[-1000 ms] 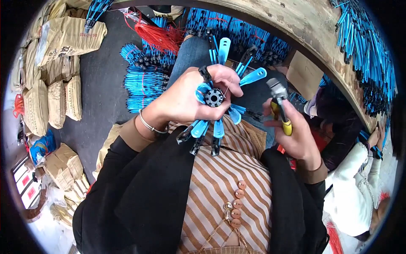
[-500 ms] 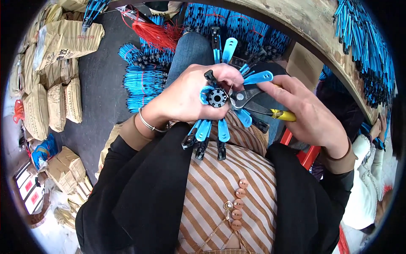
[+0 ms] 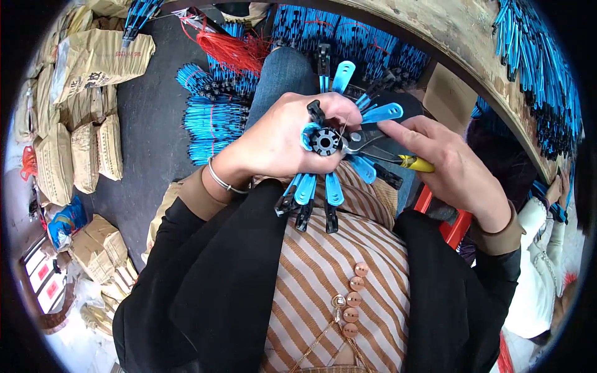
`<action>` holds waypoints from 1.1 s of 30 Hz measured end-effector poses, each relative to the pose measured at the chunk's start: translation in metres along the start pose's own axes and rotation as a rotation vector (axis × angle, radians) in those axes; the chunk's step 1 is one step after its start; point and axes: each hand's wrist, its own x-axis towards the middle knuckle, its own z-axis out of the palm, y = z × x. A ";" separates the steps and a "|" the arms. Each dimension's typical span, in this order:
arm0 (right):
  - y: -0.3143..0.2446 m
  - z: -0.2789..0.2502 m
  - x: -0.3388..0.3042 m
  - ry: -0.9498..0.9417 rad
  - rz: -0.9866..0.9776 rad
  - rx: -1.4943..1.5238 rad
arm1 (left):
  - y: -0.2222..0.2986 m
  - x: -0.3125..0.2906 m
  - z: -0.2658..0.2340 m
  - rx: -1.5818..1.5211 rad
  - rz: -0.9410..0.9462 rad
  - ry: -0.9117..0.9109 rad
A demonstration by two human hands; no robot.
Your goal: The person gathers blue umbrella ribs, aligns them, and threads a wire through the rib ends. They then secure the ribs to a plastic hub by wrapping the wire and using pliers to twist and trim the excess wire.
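Observation:
My left hand [image 3: 280, 133] is closed around a round, black slotted hub [image 3: 326, 142], its ring facing up. Flat blue arms [image 3: 344, 76] with rounded ends and black clip-like tips [image 3: 303, 219] fan out around it. My right hand [image 3: 457, 161] grips a pair of pliers [image 3: 376, 152] with yellow handles, partly hidden by the fingers. The jaws sit against the hub's right edge, where a thin wire [image 3: 343, 128] stands out. Whether the jaws pinch that wire is too small to tell.
Bundles of blue and black rods [image 3: 211, 118] lie on the dark floor and on the wooden bench [image 3: 460, 31]. Red strands [image 3: 230, 56] hang ahead. Stacked brown sacks [image 3: 93, 62] stand at left. A red frame [image 3: 457, 227] is below my right hand; another person's white sleeve [image 3: 528, 280] shows at right.
The hub with its blue arms has shifted slightly right in the picture, along with my left hand. The pliers stay at the hub's edge, their handles now looking slightly closer together.

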 end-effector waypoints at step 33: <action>0.014 0.085 -0.006 0.618 -0.067 0.212 | 0.005 0.005 -0.010 -0.347 0.014 0.008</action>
